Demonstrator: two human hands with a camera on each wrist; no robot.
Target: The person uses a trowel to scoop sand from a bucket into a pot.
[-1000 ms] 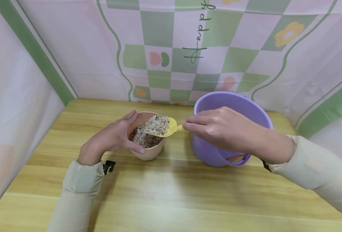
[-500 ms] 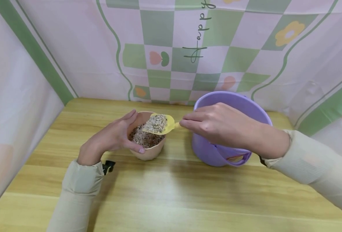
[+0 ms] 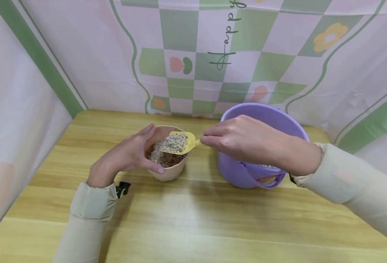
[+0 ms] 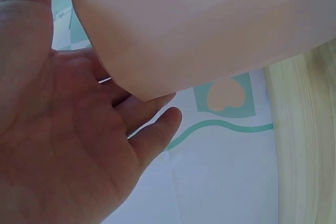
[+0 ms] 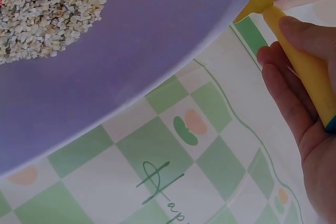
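My left hand (image 3: 127, 151) holds a peach-coloured pot (image 3: 168, 174) from its left side, thumb over the near rim and fingers round the far side. Dark brown grains with paler gravel on top (image 3: 164, 159) lie in the pot. My right hand (image 3: 246, 140) pinches the yellow handle (image 5: 299, 56) of a small toy shovel (image 3: 190, 143). The shovel's blade is over the pot's right part, tip leaning left, loaded with pale gravel (image 3: 175, 142). In the left wrist view, the pot's wall (image 4: 199, 30) rests against the left hand's fingers (image 4: 149, 111).
A purple bucket (image 3: 231, 175) with a side handle stands right of the pot, under my right forearm. Pale gravel (image 5: 52, 14) lies inside it. Behind the wooden table (image 3: 180, 226) hangs a checked green and white cloth (image 3: 180, 33).
My right hand has shifted a little left with the shovel, and its tip has dipped slightly deeper over the pot. The left hand and pot stay in place.
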